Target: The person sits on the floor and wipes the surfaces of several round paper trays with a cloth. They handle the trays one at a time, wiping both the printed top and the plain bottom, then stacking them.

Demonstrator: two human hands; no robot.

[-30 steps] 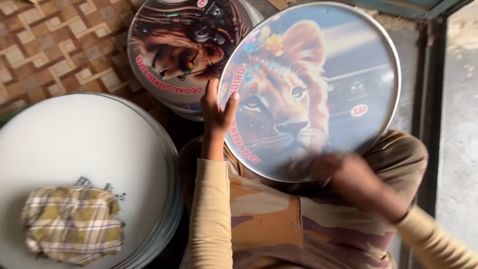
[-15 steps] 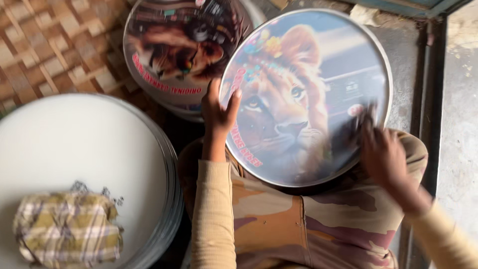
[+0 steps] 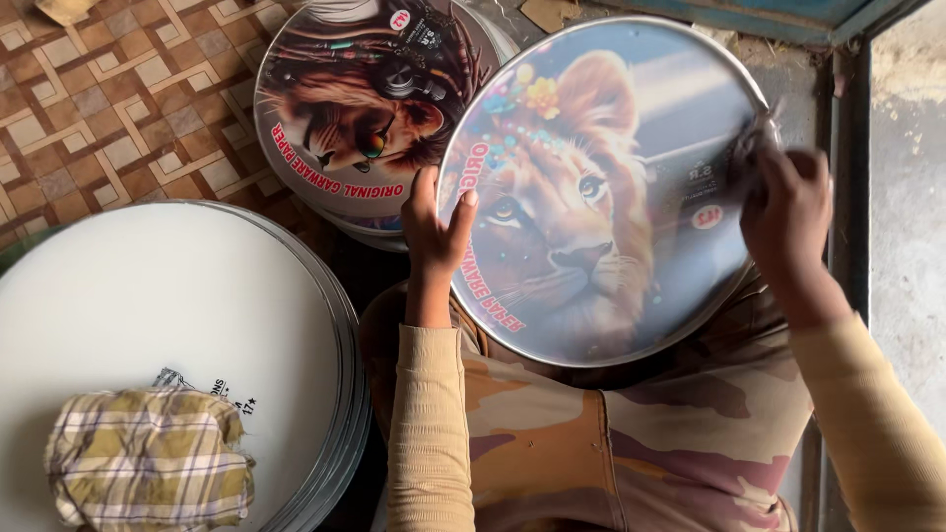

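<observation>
Left hand (image 3: 434,232) grips the lion-printed drumhead's (image 3: 601,192) rim, fingers curled, steadying it on the lap — right hand (image 3: 783,212) pinches a blurred rag (image 3: 751,146) against its face.

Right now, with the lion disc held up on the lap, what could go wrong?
The left hand grips the lion disc only at its left rim, so it might tip or slip while the right hand rubs the far edge. If it drops, it could strike the second printed disc just behind it.
</observation>
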